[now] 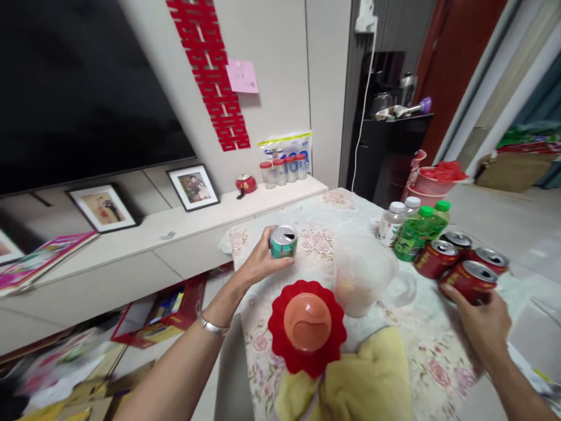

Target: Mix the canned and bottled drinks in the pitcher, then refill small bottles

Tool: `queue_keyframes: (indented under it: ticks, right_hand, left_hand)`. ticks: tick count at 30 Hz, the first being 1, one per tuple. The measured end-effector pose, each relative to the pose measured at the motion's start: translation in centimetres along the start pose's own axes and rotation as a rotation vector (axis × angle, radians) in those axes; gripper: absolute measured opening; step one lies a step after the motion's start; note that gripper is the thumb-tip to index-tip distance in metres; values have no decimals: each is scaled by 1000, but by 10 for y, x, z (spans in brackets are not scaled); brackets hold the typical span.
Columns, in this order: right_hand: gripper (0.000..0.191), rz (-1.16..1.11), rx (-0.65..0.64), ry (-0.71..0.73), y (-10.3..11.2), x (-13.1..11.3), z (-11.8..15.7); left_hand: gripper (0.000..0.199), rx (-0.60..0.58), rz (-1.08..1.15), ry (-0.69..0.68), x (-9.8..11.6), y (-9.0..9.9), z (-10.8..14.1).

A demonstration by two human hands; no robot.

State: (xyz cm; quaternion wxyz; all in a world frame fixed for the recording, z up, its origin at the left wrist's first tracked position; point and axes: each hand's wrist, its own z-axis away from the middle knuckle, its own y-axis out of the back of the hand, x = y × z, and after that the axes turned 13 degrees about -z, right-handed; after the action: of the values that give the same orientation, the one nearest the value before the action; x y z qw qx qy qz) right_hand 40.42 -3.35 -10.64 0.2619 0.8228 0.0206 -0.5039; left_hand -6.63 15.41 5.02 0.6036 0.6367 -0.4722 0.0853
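L hand fingers clamped round green can, lifted over the floral cloth. R hand fingers wrapped on nearest red can (grp of three). I judge mid-sorting; next needs a clear spot.

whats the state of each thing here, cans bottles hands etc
green can: upright, tab opening shows on top, gripped by left hand
nearest red can: leaning, top looks sealed, right hand grasps it
other red cans: leaning, clustered together
green bottles: capped, leaning
clear bottles: white caps on
jars on shelf: upright, red lids on
plastic bag: filled, resting on table
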Motion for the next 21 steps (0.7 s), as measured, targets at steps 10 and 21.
queue_keyframes:
  ticks: [10,21]
  right_hand:
    - [58,97,16,-133,-1,-12,3]
    - [43,-25,-32,-194,19,-15,35]
  left_hand:
    - [80,225,127,368,-119,-27,80]
    - [110,271,134,411,-130,-50,94]
